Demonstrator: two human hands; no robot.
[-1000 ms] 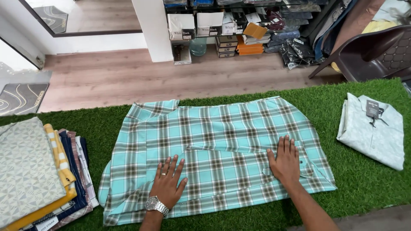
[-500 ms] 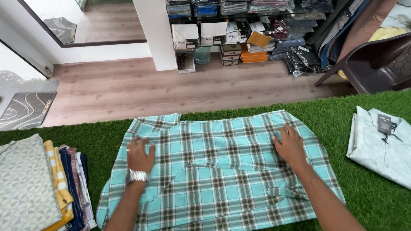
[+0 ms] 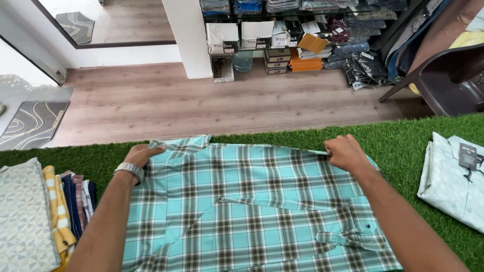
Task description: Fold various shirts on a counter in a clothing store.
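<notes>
On the green artificial-turf surface [image 3: 403, 146], bristly and short-piled, a turquoise plaid shirt [image 3: 252, 206] lies spread flat, its woven cotton crossed by brown and white bands. Both hands grip its far edge: the left hand [image 3: 141, 153], with a metal-link wristwatch [image 3: 129, 170] on the wrist, pinches the cloth at the left corner, and the right hand [image 3: 345, 152] is closed on the hem at the right, lifting it into a thin raised fold. A cuffed sleeve with a small button lies folded across the shirt's lower right. Just left of the shirt sits a stack of folded fabrics [image 3: 45, 216], topped by a pale piece with a fine geometric print. Well apart at the right edge rests a folded pale mint shirt [image 3: 448, 181] with a dark hang tag. Beyond the turf runs a wood-plank floor [image 3: 201, 103].
</notes>
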